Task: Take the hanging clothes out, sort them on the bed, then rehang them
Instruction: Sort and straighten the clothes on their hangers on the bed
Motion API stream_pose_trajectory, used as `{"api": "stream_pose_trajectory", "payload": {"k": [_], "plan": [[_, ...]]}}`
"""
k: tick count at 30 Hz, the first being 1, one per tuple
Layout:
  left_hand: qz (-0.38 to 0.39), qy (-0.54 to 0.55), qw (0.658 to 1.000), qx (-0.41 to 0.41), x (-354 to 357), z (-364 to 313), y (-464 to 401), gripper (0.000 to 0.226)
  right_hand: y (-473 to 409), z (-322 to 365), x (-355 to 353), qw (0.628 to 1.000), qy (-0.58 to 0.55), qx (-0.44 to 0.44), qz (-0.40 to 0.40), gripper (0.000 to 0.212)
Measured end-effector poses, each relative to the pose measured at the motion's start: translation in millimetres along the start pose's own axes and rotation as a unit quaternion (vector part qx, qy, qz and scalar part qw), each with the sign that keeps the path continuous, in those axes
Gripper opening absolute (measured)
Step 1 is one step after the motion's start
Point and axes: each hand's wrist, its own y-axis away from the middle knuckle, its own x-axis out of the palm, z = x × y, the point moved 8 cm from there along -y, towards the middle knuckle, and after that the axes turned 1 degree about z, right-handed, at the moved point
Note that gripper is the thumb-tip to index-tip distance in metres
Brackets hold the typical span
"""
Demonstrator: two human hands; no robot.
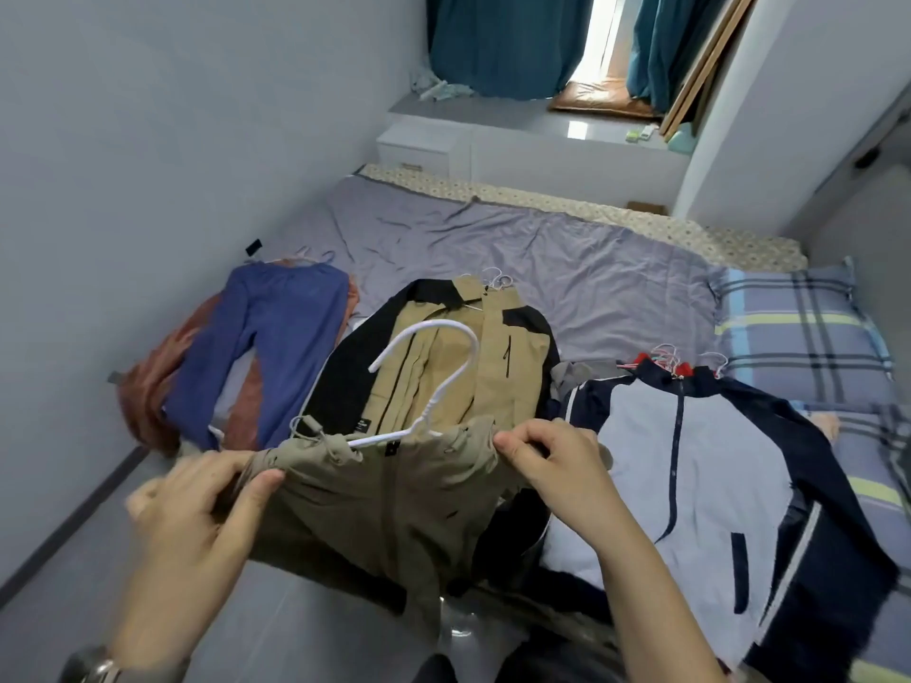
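I hold an olive-khaki garment (379, 495) up by its shoulders over the bed's near edge. My left hand (197, 505) grips its left shoulder and my right hand (557, 460) pinches its right shoulder. A white hanger (429, 372) sits in the garment, its hook rising above the collar. On the bed (567, 268) behind it lies a tan and black jacket (512, 367). To the left lie blue trousers (266, 337) on a rust-coloured garment (148, 382). To the right lies a navy and light-blue jacket (705, 475) on hangers.
A plaid pillow (798, 327) lies at the bed's right side. A wall runs along the left. A white nightstand (419, 145) and teal curtains (498, 41) stand beyond the bed. A grey wardrobe side rises at the far right.
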Motion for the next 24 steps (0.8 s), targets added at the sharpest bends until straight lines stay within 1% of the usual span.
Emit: {"api": "stream_pose_trajectory", "payload": {"k": [3,5,8,13,16,17,19,24], "plan": [[-0.028,-0.004,0.999,-0.032,-36.4,26.6,24.6,0.031,17.8,31.2,28.1,0.999,-0.009,-0.037,0.011,0.03],[-0.027,-0.008,0.998,-0.054,-50.1,41.7,36.1,0.033,30.7,44.0,43.8,0.998,-0.014,-0.055,0.013,0.031],[-0.032,-0.004,0.998,-0.057,-59.1,46.8,47.3,0.031,48.1,43.4,52.7,0.998,-0.014,-0.053,0.007,0.032],[-0.023,0.041,0.999,-0.028,-52.9,29.7,49.8,0.022,71.7,33.1,33.3,0.999,-0.019,-0.027,0.016,0.022],[-0.016,0.065,0.998,0.004,-42.9,13.8,39.6,0.022,85.5,25.3,9.0,0.999,-0.041,-0.007,-0.012,0.025],[-0.011,0.079,0.997,0.006,-38.2,8.4,35.7,0.021,90.8,21.4,0.0,0.999,-0.039,0.0,-0.029,0.023],[0.008,0.121,0.993,-0.008,-24.9,3.2,29.9,0.015,102.9,10.0,-15.7,0.998,-0.018,0.018,-0.06,0.013],[0.104,0.189,0.976,-0.023,21.9,-9.3,28.6,0.014,138.5,-20.1,-42.5,0.99,0.059,0.063,-0.109,0.027]]}}
